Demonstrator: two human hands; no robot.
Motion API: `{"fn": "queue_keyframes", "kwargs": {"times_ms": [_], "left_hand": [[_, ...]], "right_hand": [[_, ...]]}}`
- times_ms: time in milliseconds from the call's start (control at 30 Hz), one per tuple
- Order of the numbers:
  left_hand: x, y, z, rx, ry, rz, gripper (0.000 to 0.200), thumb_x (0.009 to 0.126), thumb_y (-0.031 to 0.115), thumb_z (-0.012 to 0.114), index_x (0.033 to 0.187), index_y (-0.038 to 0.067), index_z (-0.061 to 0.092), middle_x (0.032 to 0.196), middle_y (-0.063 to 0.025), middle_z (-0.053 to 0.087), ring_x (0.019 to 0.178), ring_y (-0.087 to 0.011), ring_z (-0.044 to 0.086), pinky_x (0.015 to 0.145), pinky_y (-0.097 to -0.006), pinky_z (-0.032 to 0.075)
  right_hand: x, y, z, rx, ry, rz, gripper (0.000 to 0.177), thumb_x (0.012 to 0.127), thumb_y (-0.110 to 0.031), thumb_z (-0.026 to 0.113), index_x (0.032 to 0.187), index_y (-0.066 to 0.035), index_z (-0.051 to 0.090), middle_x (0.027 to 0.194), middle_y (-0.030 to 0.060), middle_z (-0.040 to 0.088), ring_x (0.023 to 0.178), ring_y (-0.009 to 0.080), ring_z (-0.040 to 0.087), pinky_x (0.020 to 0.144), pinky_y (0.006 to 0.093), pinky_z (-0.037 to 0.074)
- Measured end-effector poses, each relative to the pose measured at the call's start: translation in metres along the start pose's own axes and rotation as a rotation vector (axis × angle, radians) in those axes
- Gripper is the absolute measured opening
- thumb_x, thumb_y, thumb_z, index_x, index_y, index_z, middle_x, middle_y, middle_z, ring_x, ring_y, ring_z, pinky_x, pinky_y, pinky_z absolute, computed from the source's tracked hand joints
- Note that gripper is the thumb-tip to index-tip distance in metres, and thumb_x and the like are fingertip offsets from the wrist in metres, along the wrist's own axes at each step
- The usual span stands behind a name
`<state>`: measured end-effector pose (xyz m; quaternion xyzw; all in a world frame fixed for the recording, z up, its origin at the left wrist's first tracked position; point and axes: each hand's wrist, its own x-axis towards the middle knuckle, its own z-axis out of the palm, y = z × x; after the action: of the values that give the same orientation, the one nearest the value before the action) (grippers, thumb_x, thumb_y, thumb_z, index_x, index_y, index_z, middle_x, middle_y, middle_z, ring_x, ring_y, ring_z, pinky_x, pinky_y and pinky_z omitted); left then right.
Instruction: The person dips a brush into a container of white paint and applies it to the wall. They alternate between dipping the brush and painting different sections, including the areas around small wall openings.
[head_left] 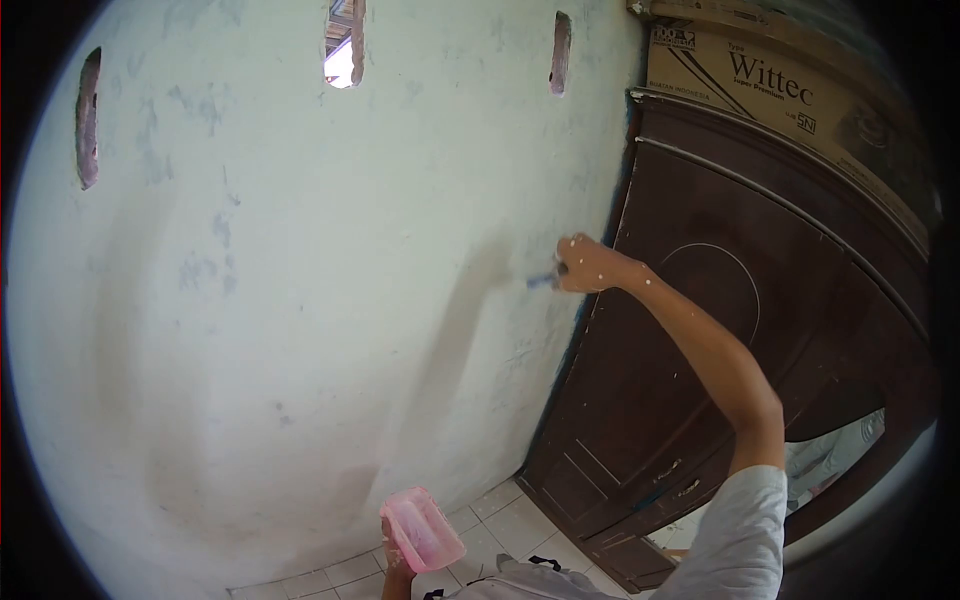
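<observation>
There is one pink container, at the lower middle of the view, in front of the wall and above the floor. It is tilted, so its inside can be seen. Inside there are pale smears on the pink surface; how deep the contents are, one cannot tell. The left hand grasps this container by its left side, with the fingers bent around the edge; a part of the hand is hidden behind it.

One blue tool, small and a little blurred, is in the right hand. This hand is clenched around it, and the tool points to the left, toward the wall. Whether its tip touches the wall, one cannot tell. Several white spots are on the right hand and wrist. The right arm is stretched out from a grey sleeve.

The wall is pale green, with darker patches, and it has three narrow slots in its upper part. To the right stands one dark brown wardrobe with two small handles and a mirror. On its top lies one cardboard box, printed "Wittec". Below, the floor has light tiles.
</observation>
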<state>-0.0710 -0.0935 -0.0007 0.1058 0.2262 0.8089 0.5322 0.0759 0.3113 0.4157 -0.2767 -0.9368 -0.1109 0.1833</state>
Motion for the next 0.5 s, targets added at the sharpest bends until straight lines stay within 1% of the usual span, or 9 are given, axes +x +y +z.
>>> {"fn": "queue_keyframes", "kwargs": {"times_ms": [67, 100, 167, 233, 267, 367, 400, 467, 500], "left_hand": [[-0.011, 0.004, 0.026, 0.708, 0.066, 0.331, 0.071, 0.091, 0.062, 0.044, 0.136, 0.007, 0.043, 0.125, -0.0124, 0.056, 0.113, -0.0295, 0.055, 0.097, -0.0470, 0.046], [-0.009, 0.005, 0.025, 0.709, 0.060, 0.336, 0.071, 0.091, 0.062, 0.044, 0.136, 0.007, 0.043, 0.125, -0.0124, 0.056, 0.113, -0.0295, 0.055, 0.097, -0.0470, 0.046], [-0.006, 0.006, 0.018, 0.054, 0.044, 0.102, 0.072, 0.090, 0.063, 0.046, 0.136, 0.007, 0.042, 0.127, -0.0124, 0.055, 0.115, -0.0301, 0.054, 0.097, -0.0472, 0.046], [-0.007, 0.001, -0.004, 0.066, 0.038, 0.118, 0.070, 0.093, 0.062, 0.042, 0.138, 0.009, 0.040, 0.129, -0.0114, 0.053, 0.116, -0.0286, 0.054, 0.097, -0.0471, 0.046], [-0.007, -0.002, -0.014, 0.077, 0.030, 0.131, 0.068, 0.095, 0.060, 0.038, 0.141, 0.010, 0.037, 0.132, -0.0104, 0.051, 0.117, -0.0271, 0.054, 0.098, -0.0470, 0.046], [-0.003, -0.001, -0.002, 0.039, 0.032, 0.132, 0.070, 0.093, 0.061, 0.040, 0.140, 0.009, 0.038, 0.131, -0.0110, 0.052, 0.116, -0.0279, 0.053, 0.098, -0.0467, 0.046], [-0.003, 0.001, 0.004, 0.023, 0.034, 0.126, 0.071, 0.092, 0.062, 0.041, 0.140, 0.009, 0.038, 0.131, -0.0113, 0.052, 0.116, -0.0283, 0.053, 0.098, -0.0465, 0.046], [-0.006, 0.001, 0.016, -0.010, 0.041, 0.108, 0.073, 0.091, 0.063, 0.044, 0.139, 0.008, 0.039, 0.130, -0.0119, 0.052, 0.116, -0.0291, 0.053, 0.098, -0.0462, 0.045], [-0.006, 0.002, 0.021, -0.025, 0.042, 0.097, 0.074, 0.090, 0.063, 0.045, 0.138, 0.008, 0.040, 0.129, -0.0122, 0.052, 0.116, -0.0295, 0.053, 0.097, -0.0460, 0.045]], "right_hand": [[0.006, 0.008, -0.011, -0.018, -0.315, -0.150, 0.049, 0.079, -0.036, 0.063, 0.097, 0.009, 0.058, 0.099, 0.0277, 0.059, 0.098, 0.0436, 0.056, 0.087, 0.0469, 0.047], [0.025, 0.025, -0.023, -0.051, -0.185, -0.172, 0.051, 0.078, -0.040, 0.065, 0.096, 0.007, 0.060, 0.099, 0.0261, 0.060, 0.098, 0.0421, 0.057, 0.086, 0.0464, 0.047], [0.079, 0.049, -0.085, -0.179, 0.003, -0.309, 0.051, 0.076, -0.046, 0.067, 0.087, 0.004, 0.064, 0.090, 0.0193, 0.062, 0.086, 0.0335, 0.063, 0.075, 0.0433, 0.051], [0.103, 0.029, -0.177, -0.057, 0.040, -0.025, 0.046, 0.077, -0.044, 0.068, 0.079, 0.002, 0.066, 0.077, 0.0112, 0.060, 0.061, 0.0187, 0.059, 0.056, 0.0329, 0.050], [0.117, 0.039, -0.213, 0.016, 0.099, -0.014, 0.042, 0.075, -0.042, 0.071, 0.079, -0.001, 0.066, 0.076, 0.0097, 0.062, 0.062, 0.0168, 0.059, 0.056, 0.0317, 0.049], [0.117, 0.023, -0.291, 0.065, 0.354, 0.237, 0.052, 0.084, -0.030, 0.067, 0.114, 0.010, 0.052, 0.099, 0.0267, 0.065, 0.091, 0.0362, 0.064, 0.077, 0.0448, 0.052], [0.118, 0.025, -0.300, 0.072, 0.353, 0.236, 0.052, 0.084, -0.030, 0.067, 0.114, 0.010, 0.052, 0.099, 0.0267, 0.065, 0.091, 0.0362, 0.064, 0.077, 0.0448, 0.052], [0.120, 0.032, -0.306, 0.131, 0.707, 0.248, 0.051, 0.083, -0.029, 0.068, 0.112, 0.011, 0.053, 0.088, 0.0237, 0.066, 0.078, 0.0339, 0.065, 0.068, 0.0418, 0.052], [0.126, 0.040, -0.295, 0.136, 0.705, 0.254, 0.051, 0.083, -0.029, 0.068, 0.112, 0.011, 0.053, 0.088, 0.0237, 0.066, 0.078, 0.0339, 0.065, 0.068, 0.0418, 0.052]]}}
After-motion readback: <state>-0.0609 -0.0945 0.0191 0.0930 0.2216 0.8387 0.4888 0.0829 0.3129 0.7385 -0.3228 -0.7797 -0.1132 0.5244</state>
